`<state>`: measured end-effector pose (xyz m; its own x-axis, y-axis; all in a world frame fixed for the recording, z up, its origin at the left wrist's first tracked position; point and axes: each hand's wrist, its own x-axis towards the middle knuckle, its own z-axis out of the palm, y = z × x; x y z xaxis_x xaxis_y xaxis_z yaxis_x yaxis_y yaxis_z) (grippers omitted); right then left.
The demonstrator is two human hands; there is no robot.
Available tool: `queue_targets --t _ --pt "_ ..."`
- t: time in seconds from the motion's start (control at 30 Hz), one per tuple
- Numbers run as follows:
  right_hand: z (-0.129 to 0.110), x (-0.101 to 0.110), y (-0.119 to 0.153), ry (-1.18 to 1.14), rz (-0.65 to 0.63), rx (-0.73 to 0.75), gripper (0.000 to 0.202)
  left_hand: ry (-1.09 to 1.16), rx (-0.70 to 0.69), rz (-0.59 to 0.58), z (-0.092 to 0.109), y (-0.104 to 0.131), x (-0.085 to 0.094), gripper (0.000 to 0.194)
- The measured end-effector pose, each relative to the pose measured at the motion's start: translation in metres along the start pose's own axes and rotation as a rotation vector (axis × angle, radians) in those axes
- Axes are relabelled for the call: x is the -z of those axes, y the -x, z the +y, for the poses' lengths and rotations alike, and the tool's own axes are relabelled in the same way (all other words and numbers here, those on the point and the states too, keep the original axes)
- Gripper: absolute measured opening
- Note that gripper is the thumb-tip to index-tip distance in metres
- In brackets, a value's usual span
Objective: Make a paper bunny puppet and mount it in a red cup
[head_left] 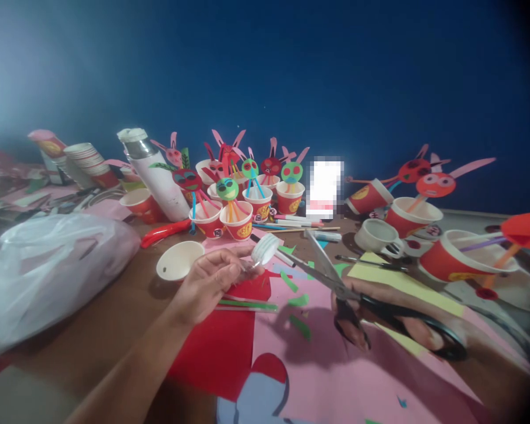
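My left hand [216,274] pinches a small white roll of tape [265,249] by a crumpled, see-through strip at its lower side. My right hand [406,318] has its fingers through the black handles of a pair of scissors [340,285]. The blades are spread apart and point up and left, just right of the roll. Beneath both hands lie pink paper [318,377], red paper [216,353] and green paper scraps [298,300]. A green straw [247,305] rests below my left hand, and a white paper cup [179,260] is beside it.
Several red paper cups [258,207] with paper-faced straw puppets stand at the back; more stand at the right near a white mug [377,237]. A white plastic bag [57,271] and a thermos [159,176] are at the left. Markers [298,222] lie mid-table. A phone [324,188] leans behind.
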<state>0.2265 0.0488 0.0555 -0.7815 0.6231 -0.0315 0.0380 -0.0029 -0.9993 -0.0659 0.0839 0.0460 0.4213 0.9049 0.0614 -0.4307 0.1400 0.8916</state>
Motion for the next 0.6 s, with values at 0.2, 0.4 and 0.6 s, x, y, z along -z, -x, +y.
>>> queue_targets --t 0.2,0.4,0.6 --pt "0.003 -0.006 -0.005 -0.095 -0.063 -0.052 0.054 0.006 -0.013 0.026 0.001 0.000 -0.001 0.009" --pt "0.013 -0.013 -0.014 -0.098 -0.054 -0.051 0.059 -0.028 -0.030 -0.022 0.001 0.000 -0.002 0.007" --pt "0.014 -0.025 -0.023 -0.185 -0.004 0.029 0.049 -0.132 -0.007 0.009 -0.003 0.003 0.001 0.007"
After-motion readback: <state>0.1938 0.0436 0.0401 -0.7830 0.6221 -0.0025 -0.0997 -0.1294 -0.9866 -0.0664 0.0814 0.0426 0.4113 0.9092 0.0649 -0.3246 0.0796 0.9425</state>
